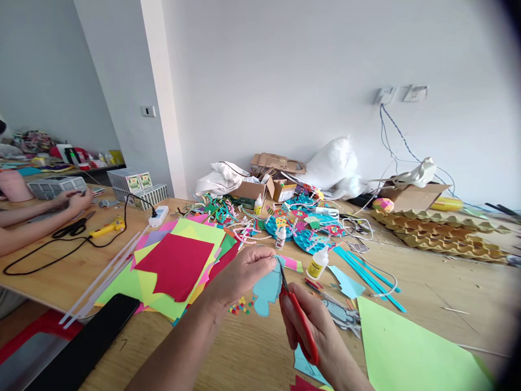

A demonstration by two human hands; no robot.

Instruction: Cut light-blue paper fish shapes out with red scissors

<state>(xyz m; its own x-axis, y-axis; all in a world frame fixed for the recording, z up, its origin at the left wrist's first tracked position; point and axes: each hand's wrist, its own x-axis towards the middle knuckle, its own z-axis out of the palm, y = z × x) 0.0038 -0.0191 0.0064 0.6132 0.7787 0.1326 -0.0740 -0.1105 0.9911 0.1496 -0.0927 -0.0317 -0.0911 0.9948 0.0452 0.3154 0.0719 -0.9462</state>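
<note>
My left hand (252, 271) pinches the top of a light-blue paper cut-out (266, 292), which hangs over the table. My right hand (311, 326) is closed round red-handled scissors (305, 335). Their blades meet the right edge of the blue paper, close to my left fingertips. Small coloured paper dots (240, 307) lie just left of the cut-out. A white glue bottle (317, 264) with a yellow label stands beyond my right hand. Under my right wrist lies a light-blue paper scrap (307, 366).
Stacked coloured sheets (179, 266) and a black phone-like slab (87, 342) lie left. A green sheet (411, 347) is at right, egg trays (443, 236) behind it. Decorated blue pieces (309, 239) crowd the back. A co-worker's hands (75, 202) are at far left, near a yellow glue gun (108, 227).
</note>
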